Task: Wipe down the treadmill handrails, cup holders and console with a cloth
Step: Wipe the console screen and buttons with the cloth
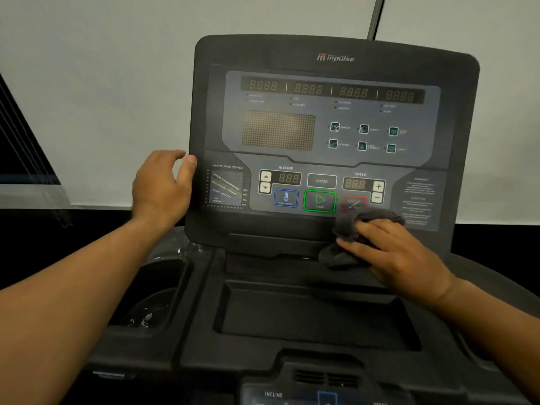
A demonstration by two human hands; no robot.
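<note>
- The left grip (pixel 163 188) clasped the left edge of the treadmill console (pixel 336 127), with its thumb on the front face and its fingers curled round behind.
- The right grip (pixel 400 258) lay flat with straight fingers, pressing a dark grey cloth (pixel 344 229) against the console's lower right edge, just under the red button (pixel 354 203).
- A cup holder (pixel 157 293) sat at lower left, beside the recessed tray (pixel 315 311).

dark cloth (pixel 346 229) bunched against lower edge of the treadmill console (pixel 222 54).
</note>
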